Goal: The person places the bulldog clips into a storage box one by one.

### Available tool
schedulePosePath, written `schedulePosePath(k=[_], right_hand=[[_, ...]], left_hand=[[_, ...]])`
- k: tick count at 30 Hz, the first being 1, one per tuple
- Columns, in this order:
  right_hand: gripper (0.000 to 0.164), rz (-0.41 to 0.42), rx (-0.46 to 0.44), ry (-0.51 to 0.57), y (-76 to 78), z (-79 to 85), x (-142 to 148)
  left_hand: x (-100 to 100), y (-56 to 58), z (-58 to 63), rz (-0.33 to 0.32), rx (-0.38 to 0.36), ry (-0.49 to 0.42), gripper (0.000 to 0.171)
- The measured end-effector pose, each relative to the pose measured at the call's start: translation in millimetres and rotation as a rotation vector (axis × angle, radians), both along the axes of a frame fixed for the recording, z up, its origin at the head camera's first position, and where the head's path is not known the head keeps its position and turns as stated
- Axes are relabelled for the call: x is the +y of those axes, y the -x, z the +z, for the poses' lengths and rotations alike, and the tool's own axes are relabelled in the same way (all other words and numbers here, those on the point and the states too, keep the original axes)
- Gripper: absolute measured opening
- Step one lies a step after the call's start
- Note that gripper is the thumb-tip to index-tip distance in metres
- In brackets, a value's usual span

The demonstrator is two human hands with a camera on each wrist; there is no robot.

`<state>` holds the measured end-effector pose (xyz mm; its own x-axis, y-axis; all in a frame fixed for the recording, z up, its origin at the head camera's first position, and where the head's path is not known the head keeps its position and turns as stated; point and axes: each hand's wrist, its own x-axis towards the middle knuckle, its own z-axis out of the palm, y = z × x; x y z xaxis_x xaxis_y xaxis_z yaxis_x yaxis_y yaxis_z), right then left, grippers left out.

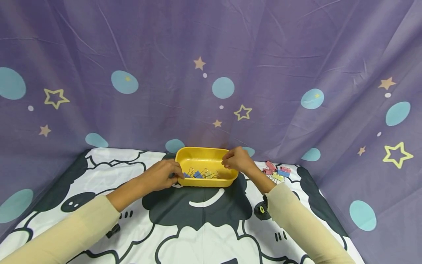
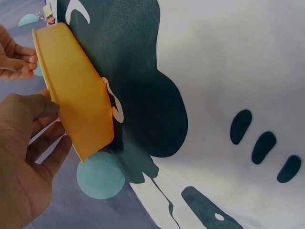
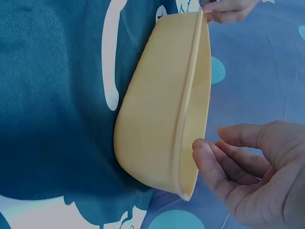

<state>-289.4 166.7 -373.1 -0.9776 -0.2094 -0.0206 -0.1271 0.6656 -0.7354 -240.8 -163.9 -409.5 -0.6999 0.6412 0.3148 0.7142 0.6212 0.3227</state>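
A yellow plastic tray (image 1: 207,183) sits on the cloth, with blue binder clips (image 1: 198,175) and yellow binder clips (image 1: 209,175) along its near side. At the tray's left end, my left hand (image 1: 161,175) pinches the rim; in the left wrist view the thumb lies on the outer wall (image 2: 83,95). My right hand (image 1: 239,160) hovers over the right end, fingers loosely bent. From the right wrist, its thumb and fingers (image 3: 209,164) appear apart with nothing visible between them. Both side views hide the tray's contents.
To the right of the tray lies a small pile of pink binder clips (image 1: 270,167), a blue binder clip (image 1: 283,173) and a yellow binder clip (image 1: 278,177). A purple curtain (image 1: 158,91) hangs behind the table's far edge. A black-and-white patterned cloth (image 1: 201,209) covers the table.
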Motion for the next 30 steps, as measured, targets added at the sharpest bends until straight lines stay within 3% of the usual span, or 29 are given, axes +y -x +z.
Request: schedulePosePath(k=[15, 25, 30], right_hand=[[0.027, -0.022, -0.012, 0.029, 2.1, 5.5, 22.8], [0.025, -0.05, 0.012, 0.045, 0.7, 3.0, 41.1], [0.02, -0.085, -0.02, 0.061, -1.3, -0.8, 50.1]], left_hand=[[1.4, 0.2, -0.8, 0.006, 0.016, 0.006, 0.022], [1.2, -1.6, -0.7, 0.013, 0.027, 0.02, 0.024], [2.2, -2.1, 0.3, 0.006, 0.046, 0.049, 0.023]])
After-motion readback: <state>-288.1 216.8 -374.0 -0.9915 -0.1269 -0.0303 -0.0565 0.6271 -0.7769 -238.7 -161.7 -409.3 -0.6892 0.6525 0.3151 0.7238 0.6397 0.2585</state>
